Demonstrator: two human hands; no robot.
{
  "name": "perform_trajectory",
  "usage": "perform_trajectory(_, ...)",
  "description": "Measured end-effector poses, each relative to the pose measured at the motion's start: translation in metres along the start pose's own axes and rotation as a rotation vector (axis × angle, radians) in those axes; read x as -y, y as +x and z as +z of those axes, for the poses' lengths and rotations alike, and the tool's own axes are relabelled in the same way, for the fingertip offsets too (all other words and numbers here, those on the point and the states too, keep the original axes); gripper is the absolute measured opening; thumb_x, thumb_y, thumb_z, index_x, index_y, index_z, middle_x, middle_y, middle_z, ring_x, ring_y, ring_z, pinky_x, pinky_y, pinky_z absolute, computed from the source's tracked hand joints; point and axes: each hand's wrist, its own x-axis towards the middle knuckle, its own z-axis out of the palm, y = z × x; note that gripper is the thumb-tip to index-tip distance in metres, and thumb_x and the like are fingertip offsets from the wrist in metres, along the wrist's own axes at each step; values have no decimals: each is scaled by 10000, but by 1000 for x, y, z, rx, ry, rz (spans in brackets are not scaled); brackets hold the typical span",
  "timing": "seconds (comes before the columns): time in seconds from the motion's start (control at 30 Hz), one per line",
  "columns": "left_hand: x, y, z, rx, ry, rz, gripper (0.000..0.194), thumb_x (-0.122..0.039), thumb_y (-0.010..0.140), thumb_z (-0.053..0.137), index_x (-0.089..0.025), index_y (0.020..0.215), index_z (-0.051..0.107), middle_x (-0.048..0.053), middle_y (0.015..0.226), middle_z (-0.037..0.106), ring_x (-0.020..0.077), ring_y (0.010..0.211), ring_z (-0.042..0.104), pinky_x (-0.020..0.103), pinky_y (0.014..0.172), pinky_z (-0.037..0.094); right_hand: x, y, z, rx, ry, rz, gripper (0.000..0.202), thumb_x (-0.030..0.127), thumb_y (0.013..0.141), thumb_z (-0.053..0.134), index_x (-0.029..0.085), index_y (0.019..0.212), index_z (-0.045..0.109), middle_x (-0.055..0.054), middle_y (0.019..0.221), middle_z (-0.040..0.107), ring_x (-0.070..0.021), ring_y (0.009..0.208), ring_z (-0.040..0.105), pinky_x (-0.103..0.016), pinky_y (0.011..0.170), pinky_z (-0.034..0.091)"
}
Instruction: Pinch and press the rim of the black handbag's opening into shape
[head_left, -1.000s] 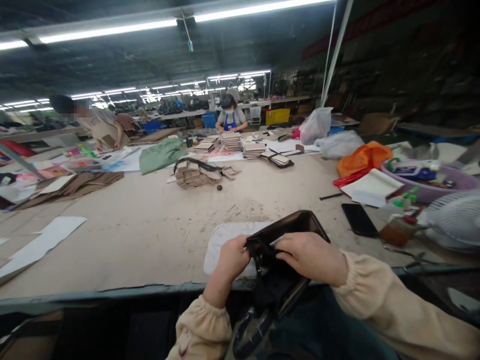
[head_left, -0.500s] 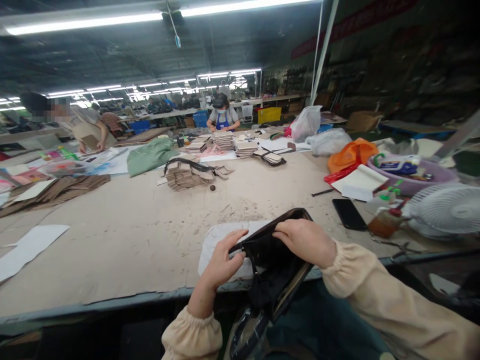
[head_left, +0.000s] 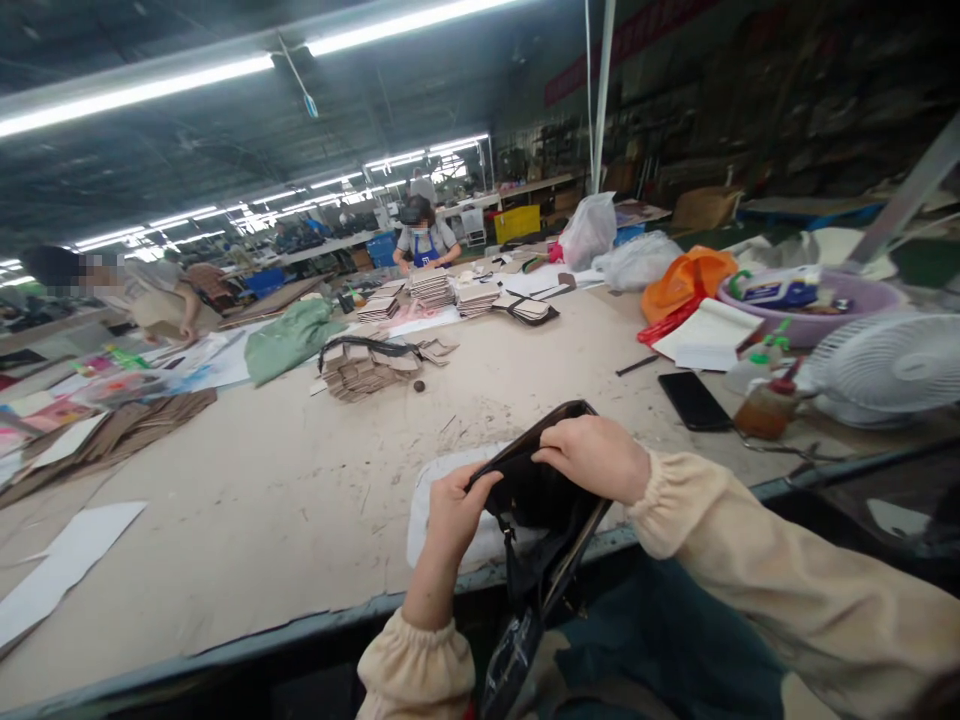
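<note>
A black bag (head_left: 551,540) with a zipper along its mouth is held gaping at the table's near edge. My left hand (head_left: 456,505) pinches the left end of its rim, thumb on the inner side. On the far rim, my right hand (head_left: 596,455) is closed, with its fingertips tucked over the edge into the opening. A dark strap wrapped in clear plastic (head_left: 510,655) hangs below the bag towards my lap. Under the bag, a white sheet (head_left: 431,500) lies on the table.
To the right are a phone (head_left: 694,401), a bottle of amber liquid (head_left: 766,408), a white fan (head_left: 889,365) and a purple basin (head_left: 862,298). Stacked brown pieces (head_left: 367,370) lie ahead, a green cloth (head_left: 289,338) behind them. Two co-workers, one person (head_left: 426,245) opposite, work across the table (head_left: 247,500).
My left thumb has come over the rim, and the left fingers have closed more tightly on it. The bag's mouth has shifted slightly left and up. The view has tilted and turned a little right.
</note>
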Motion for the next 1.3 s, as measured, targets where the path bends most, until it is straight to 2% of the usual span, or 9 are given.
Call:
perform_trajectory(0.33, -4, 3, 1, -26, 66, -6, 205, -329, 779, 610, -184, 862, 730, 8, 804, 712, 159, 767, 626, 249, 737, 480, -8, 2, -1, -39, 69, -24, 367, 465, 907, 433, 228, 767, 676, -29, 830, 690, -188, 799, 627, -271, 665, 407)
perform_trajectory(0.53, -2, 3, 3, -40, 119, 61, 196, -327, 808, 578, -174, 813, 700, -15, 707, 657, 130, 679, 578, 213, 635, 434, -7, 1, -3, -57, 77, -12, 368, 452, 911, 431, 222, 770, 682, -37, 842, 678, -173, 784, 612, -258, 653, 394)
perform_trajectory(0.77, -5, 5, 2, -7, 188, 122, 170, -300, 831, 549, -183, 802, 669, -29, 687, 626, 114, 663, 559, 200, 629, 412, -6, 3, -2, -73, 79, 17, 352, 434, 911, 444, 202, 783, 676, -53, 852, 670, -174, 804, 603, -248, 657, 394)
perform_trajectory(1.03, 0, 6, 5, -14, 160, 161, 203, -320, 827, 551, -192, 899, 691, 5, 844, 696, 152, 789, 617, 231, 726, 458, -6, 7, -2, -78, 86, 41, 333, 410, 898, 460, 193, 769, 678, -51, 836, 680, -184, 789, 622, -258, 615, 407)
perform_trajectory(1.3, -1, 5, 5, -14, 164, 151, 226, -356, 821, 558, -169, 804, 683, 2, 706, 653, 138, 671, 588, 215, 619, 444, -5, 8, -7, -45, 125, 86, 327, 414, 886, 480, 190, 786, 697, -55, 861, 695, -195, 811, 635, -251, 602, 411)
